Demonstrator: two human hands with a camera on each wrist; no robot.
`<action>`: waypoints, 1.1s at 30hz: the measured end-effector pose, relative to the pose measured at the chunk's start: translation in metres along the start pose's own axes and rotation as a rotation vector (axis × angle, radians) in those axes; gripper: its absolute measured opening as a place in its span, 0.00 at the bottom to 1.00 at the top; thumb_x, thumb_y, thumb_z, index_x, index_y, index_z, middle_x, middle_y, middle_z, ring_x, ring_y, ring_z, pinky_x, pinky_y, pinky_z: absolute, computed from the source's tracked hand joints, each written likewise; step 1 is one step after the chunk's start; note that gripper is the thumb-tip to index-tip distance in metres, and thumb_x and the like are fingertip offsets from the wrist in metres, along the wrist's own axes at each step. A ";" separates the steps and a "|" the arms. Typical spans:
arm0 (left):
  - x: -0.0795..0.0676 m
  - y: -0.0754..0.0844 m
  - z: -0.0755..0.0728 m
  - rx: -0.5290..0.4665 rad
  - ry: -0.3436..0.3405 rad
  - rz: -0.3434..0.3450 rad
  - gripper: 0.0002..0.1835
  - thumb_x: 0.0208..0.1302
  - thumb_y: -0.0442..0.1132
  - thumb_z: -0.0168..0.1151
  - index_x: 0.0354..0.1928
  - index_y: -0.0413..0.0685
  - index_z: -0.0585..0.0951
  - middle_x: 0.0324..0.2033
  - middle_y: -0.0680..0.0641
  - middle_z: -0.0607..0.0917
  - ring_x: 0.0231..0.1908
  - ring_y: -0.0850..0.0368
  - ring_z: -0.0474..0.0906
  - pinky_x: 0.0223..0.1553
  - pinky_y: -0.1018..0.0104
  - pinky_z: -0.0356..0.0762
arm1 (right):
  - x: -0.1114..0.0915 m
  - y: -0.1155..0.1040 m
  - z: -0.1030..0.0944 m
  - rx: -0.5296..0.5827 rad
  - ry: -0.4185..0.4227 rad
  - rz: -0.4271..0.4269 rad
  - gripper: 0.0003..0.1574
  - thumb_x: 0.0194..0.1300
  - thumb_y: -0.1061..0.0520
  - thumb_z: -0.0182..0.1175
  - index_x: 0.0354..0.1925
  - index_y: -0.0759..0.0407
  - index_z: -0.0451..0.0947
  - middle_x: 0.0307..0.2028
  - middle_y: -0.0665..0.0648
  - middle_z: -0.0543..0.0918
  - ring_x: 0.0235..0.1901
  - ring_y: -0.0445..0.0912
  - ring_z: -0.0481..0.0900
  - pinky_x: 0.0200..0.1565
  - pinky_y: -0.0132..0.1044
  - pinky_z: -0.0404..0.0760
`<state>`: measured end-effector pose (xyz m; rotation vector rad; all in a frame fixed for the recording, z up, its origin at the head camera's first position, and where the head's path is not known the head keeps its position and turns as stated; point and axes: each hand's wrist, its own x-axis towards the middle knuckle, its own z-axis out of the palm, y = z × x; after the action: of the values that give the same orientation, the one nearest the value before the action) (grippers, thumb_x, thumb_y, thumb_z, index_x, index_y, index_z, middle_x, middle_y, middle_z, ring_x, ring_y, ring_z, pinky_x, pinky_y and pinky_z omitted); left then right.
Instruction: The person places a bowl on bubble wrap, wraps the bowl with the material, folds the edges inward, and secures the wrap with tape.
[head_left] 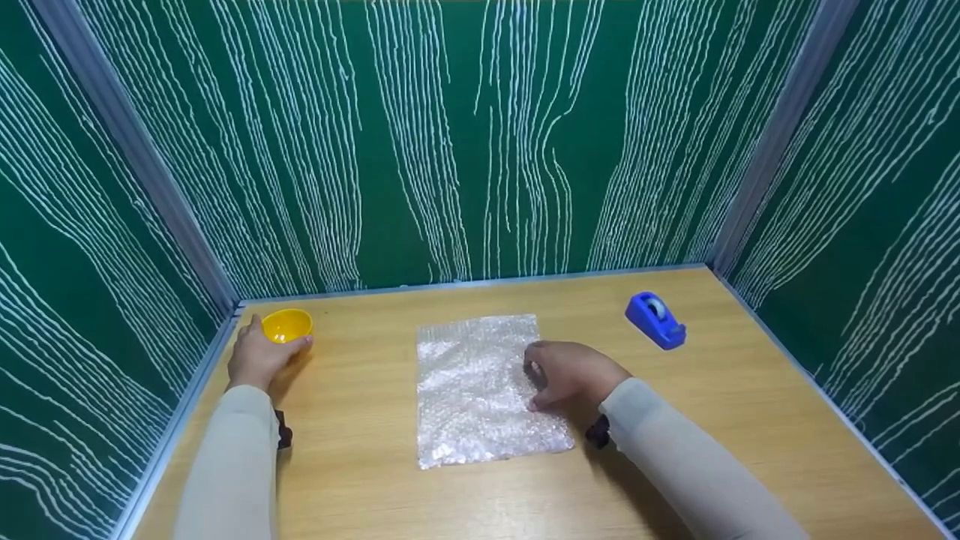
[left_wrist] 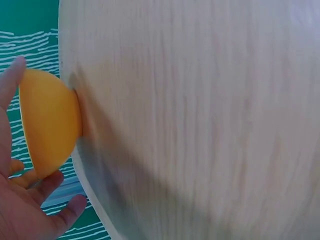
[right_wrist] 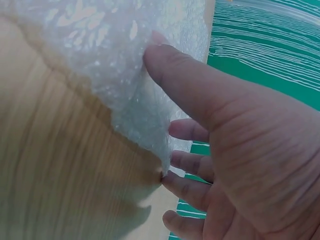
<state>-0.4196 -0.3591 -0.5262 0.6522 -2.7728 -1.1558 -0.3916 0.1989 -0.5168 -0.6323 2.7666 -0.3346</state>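
A small yellow bowl [head_left: 287, 325] stands upright at the far left of the table. My left hand [head_left: 259, 352] grips it from the near left side, thumb on one side and fingers on the other; the left wrist view also shows the bowl [left_wrist: 50, 122] between them. A sheet of clear bubble wrap [head_left: 472, 397] lies flat at the middle of the table. At its right edge my right hand [head_left: 574, 371] rests with fingers loosely bent, thumb and forefinger apart. In the right wrist view, fingertips [right_wrist: 172, 180] are right at the edge of the bubble wrap [right_wrist: 100, 55].
A blue tape dispenser [head_left: 656, 321] with a roll of clear tape stands at the back right of the wooden table [head_left: 352, 480]. Green panels [head_left: 405, 255] with white wavy lines wall in the back and both sides, with grey posts in the corners.
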 end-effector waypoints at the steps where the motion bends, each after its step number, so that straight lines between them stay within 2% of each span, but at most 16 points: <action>1: 0.001 0.000 -0.001 -0.004 0.001 -0.001 0.74 0.68 0.62 0.82 0.94 0.49 0.35 0.90 0.30 0.53 0.82 0.26 0.61 0.89 0.30 0.55 | 0.000 0.000 0.000 0.001 -0.001 0.000 0.41 0.59 0.37 0.88 0.65 0.43 0.82 0.51 0.47 0.88 0.49 0.48 0.87 0.67 0.56 0.89; 5: 0.002 0.002 -0.002 -0.021 -0.008 -0.013 0.74 0.68 0.57 0.83 0.93 0.46 0.36 0.89 0.29 0.54 0.81 0.27 0.61 0.89 0.32 0.56 | -0.001 -0.001 0.000 0.020 -0.002 0.007 0.42 0.59 0.36 0.88 0.65 0.41 0.82 0.54 0.47 0.89 0.53 0.49 0.88 0.69 0.58 0.88; 9: 0.003 0.004 -0.004 -0.029 -0.023 -0.036 0.74 0.67 0.55 0.84 0.93 0.44 0.37 0.88 0.29 0.56 0.79 0.26 0.62 0.89 0.31 0.56 | -0.002 -0.002 0.001 0.007 0.005 -0.005 0.41 0.59 0.37 0.88 0.64 0.43 0.83 0.51 0.47 0.89 0.49 0.48 0.87 0.67 0.56 0.89; 14: 0.003 0.008 -0.005 0.003 -0.029 -0.019 0.73 0.66 0.56 0.83 0.93 0.39 0.38 0.86 0.26 0.59 0.77 0.26 0.63 0.88 0.27 0.56 | -0.003 -0.001 0.002 -0.056 0.036 -0.022 0.41 0.59 0.37 0.87 0.65 0.44 0.83 0.49 0.46 0.88 0.46 0.46 0.86 0.63 0.53 0.90; 18: 0.002 0.007 -0.006 -0.001 -0.034 -0.007 0.74 0.66 0.55 0.84 0.92 0.37 0.38 0.85 0.25 0.59 0.78 0.26 0.63 0.88 0.30 0.57 | -0.003 -0.001 0.002 -0.061 0.044 -0.025 0.42 0.58 0.36 0.87 0.66 0.44 0.82 0.51 0.47 0.89 0.48 0.47 0.87 0.63 0.53 0.90; 23: -0.004 0.008 -0.005 -0.016 -0.042 0.020 0.75 0.64 0.54 0.85 0.92 0.36 0.39 0.86 0.25 0.58 0.78 0.28 0.65 0.89 0.34 0.59 | -0.004 -0.002 0.003 -0.064 0.040 -0.027 0.43 0.59 0.36 0.86 0.67 0.44 0.82 0.52 0.47 0.89 0.49 0.47 0.87 0.64 0.53 0.90; 29: -0.016 0.017 -0.001 -0.039 -0.053 0.058 0.74 0.62 0.56 0.86 0.92 0.37 0.43 0.85 0.28 0.60 0.77 0.29 0.66 0.88 0.34 0.61 | -0.002 -0.003 0.004 -0.048 0.014 0.011 0.44 0.59 0.36 0.87 0.68 0.44 0.82 0.54 0.49 0.91 0.51 0.49 0.88 0.67 0.55 0.89; 33: -0.024 0.026 0.004 -0.034 -0.050 0.115 0.72 0.61 0.57 0.87 0.92 0.38 0.48 0.83 0.29 0.64 0.76 0.30 0.68 0.87 0.34 0.64 | -0.002 -0.003 0.005 -0.044 0.010 0.012 0.44 0.58 0.37 0.87 0.68 0.43 0.82 0.53 0.48 0.90 0.49 0.47 0.88 0.66 0.54 0.89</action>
<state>-0.4078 -0.3306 -0.5088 0.4602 -2.7832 -1.2084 -0.3873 0.1967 -0.5202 -0.6267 2.7932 -0.2761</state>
